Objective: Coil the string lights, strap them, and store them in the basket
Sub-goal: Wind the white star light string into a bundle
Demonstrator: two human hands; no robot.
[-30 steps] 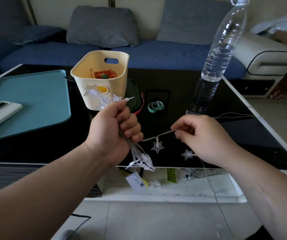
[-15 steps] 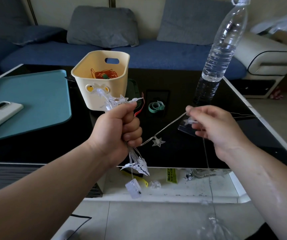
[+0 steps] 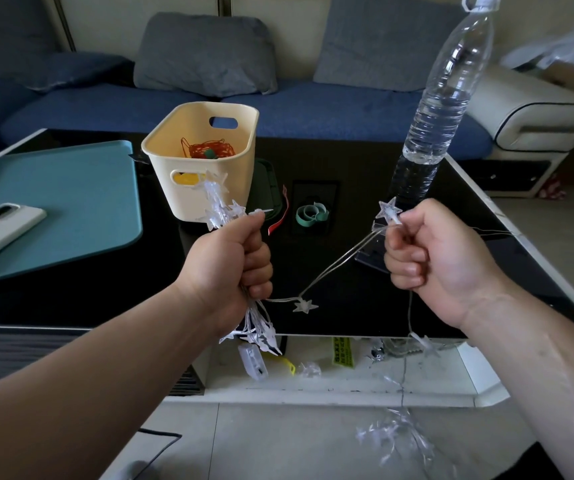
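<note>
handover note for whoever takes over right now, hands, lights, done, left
Left hand grips the coiled part of the string lights, stars poking out both ends.
Right hand pinches them just under a star; a slack span sags between the hands.
Uncoiled tail hangs to the floor.
Basket and green strap sit on the table beyond.
Done: part coiled. Left: coil the tail, strap, store.

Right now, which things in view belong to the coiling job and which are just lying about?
Job: string lights, left hand, right hand, basket, green strap.
Lying about: water bottle, phone, teal mat.
</note>
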